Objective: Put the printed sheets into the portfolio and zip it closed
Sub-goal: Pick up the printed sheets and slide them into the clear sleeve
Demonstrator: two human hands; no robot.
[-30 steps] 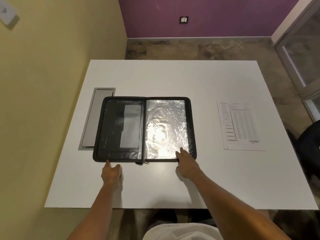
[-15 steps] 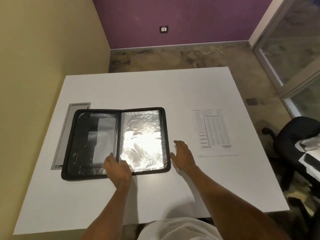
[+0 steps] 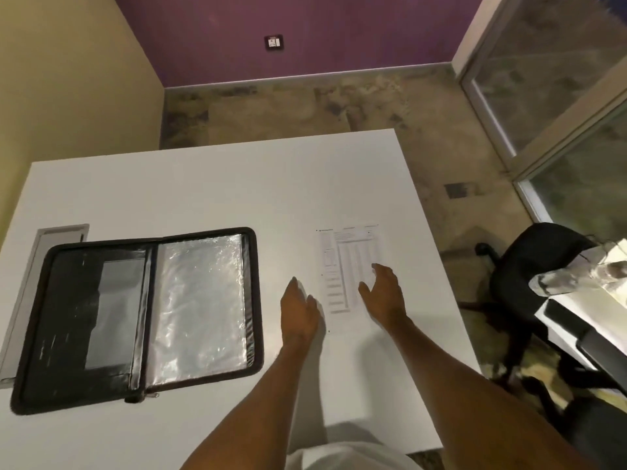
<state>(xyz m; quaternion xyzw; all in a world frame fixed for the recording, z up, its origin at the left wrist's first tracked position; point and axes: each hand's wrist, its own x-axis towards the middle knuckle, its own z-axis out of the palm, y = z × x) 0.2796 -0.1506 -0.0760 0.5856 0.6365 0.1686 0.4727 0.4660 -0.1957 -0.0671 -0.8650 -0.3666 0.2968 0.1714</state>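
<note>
The black zip portfolio (image 3: 135, 317) lies open flat on the left part of the white table (image 3: 203, 191). Its right half shows shiny clear plastic sleeves, its left half dark pockets. The printed sheets (image 3: 346, 266) lie flat to its right, a table of figures facing up. My left hand (image 3: 300, 308) hovers with straight fingers just left of the sheets, between them and the portfolio. My right hand (image 3: 385, 293) is spread over the sheets' lower right part, holding nothing. Whether either hand touches the paper I cannot tell.
A grey cable hatch (image 3: 37, 286) is set into the table beside the portfolio's left edge. A black office chair (image 3: 532, 266) and another desk's corner (image 3: 583, 300) stand to the right of the table. A yellow wall runs along the left.
Both hands left the portfolio and moved right to the printed sheets. The view swung right as well, so the portfolio now lies further left in the frame.
</note>
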